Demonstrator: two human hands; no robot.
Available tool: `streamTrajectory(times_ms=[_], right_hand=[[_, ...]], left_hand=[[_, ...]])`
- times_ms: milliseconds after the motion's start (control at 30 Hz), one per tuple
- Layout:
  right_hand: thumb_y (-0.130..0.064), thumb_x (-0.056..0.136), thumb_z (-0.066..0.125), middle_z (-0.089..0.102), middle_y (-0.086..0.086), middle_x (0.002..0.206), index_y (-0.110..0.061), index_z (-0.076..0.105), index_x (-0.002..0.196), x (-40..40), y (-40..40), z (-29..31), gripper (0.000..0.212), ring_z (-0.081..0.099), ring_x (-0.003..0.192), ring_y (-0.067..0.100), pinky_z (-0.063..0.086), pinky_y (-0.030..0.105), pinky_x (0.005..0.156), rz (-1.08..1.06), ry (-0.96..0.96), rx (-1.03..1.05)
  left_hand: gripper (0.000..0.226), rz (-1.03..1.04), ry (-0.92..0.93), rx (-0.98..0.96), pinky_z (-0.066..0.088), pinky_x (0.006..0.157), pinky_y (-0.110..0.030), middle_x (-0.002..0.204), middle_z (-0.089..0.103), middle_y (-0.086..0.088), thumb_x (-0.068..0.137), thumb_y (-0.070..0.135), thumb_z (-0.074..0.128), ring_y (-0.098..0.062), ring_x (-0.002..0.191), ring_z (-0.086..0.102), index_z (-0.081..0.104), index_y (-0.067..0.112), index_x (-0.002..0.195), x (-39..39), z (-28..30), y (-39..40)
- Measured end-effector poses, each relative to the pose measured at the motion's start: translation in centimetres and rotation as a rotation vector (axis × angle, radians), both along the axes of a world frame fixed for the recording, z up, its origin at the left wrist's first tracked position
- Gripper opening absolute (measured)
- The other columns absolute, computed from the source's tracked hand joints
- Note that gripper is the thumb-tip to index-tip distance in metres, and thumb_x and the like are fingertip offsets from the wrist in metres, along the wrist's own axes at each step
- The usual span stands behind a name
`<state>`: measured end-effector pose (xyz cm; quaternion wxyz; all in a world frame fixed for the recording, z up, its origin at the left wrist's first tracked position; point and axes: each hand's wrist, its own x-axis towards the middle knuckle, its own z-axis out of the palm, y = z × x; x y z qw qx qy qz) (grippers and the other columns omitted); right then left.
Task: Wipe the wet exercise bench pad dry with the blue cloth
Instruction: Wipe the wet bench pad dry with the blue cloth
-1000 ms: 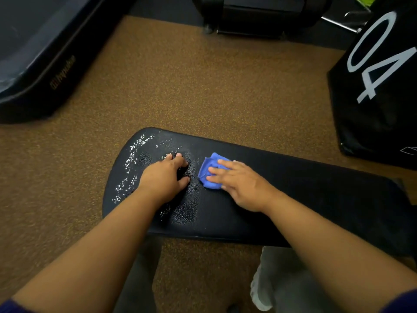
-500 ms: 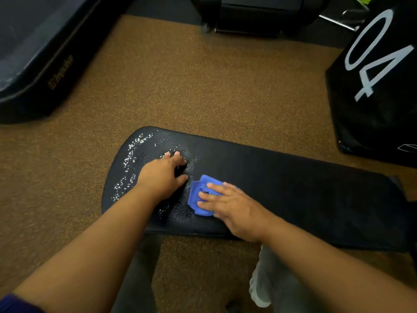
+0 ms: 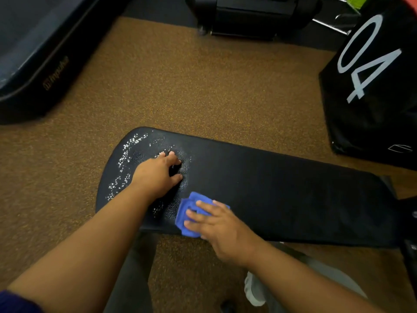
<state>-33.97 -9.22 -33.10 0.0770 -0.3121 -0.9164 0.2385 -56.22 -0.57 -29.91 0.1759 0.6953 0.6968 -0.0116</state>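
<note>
The blue cloth (image 3: pixel 190 213) is pressed flat under the spread right hand (image 3: pixel 222 229) at the bench pad's (image 3: pixel 282 195) near edge, lower centre. The left hand (image 3: pixel 158 175), empty and curled, is braced among droplets (image 3: pixel 123 163) upper left.

Exercise bench pad (image 3: pixel 282 195): black, textured, long with rounded ends; lies flat across the centre of the frame, running from centre left to lower right. White water droplets speckle its left end, thickest along the left curve; the right stretch looks matte.

Blue cloth (image 3: pixel 188 207): small, bunched and folded; sits on the pad's near edge, lower centre of frame, partly overhanging it.
</note>
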Motion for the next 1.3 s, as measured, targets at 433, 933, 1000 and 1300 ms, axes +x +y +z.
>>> streamTrajectory(times_ms=[433,933,1000,1300], right_hand=[[-0.019,0.096,0.043,0.032,-0.003,0.151,-0.024,0.039,0.141,8.2,5.8,0.3,0.045,0.019,0.143,0.020,0.011,0.040,0.114,-0.647,-0.177,0.095],[-0.024,0.092,0.045,0.042,-0.008,0.145,-0.031,0.045,0.136,2.3,6.3,-0.5,0.044,0.030,0.138,0.015,0.022,0.045,0.114,-0.155,-0.109,0.084],[-0.020,0.093,0.045,0.039,-0.005,0.147,-0.028,0.045,0.137,1.2,9.2,-0.3,0.044,0.027,0.140,0.019,0.022,0.051,0.113,-0.365,-0.112,0.097],[-0.020,0.098,0.039,0.029,-0.003,0.153,-0.025,0.036,0.141,-7.6,17.4,0.2,0.044,0.022,0.140,0.022,0.011,0.039,0.111,-0.512,-0.205,0.087]], left_hand=[[0.047,0.014,0.007,-0.012,0.043,0.094,-0.037,0.150,0.038,0.001,0.086,0.047,0.059,-0.022,0.132,0.045,0.049,0.033,0.130,0.5,0.7,-0.2],[0.048,0.036,-0.145,0.008,0.026,0.115,-0.041,0.155,0.028,0.003,0.090,0.036,0.056,-0.017,0.145,0.020,0.043,0.027,0.136,0.3,0.2,-1.0],[0.049,0.055,-0.204,0.054,0.022,0.116,-0.040,0.155,0.028,0.003,0.090,0.035,0.056,-0.016,0.146,0.017,0.042,0.028,0.137,-0.1,0.1,-1.5],[0.049,0.189,-0.243,0.134,0.021,0.116,-0.041,0.149,0.039,-0.005,0.093,0.025,0.052,-0.021,0.144,0.024,0.041,0.025,0.140,-3.0,0.8,-2.4]])
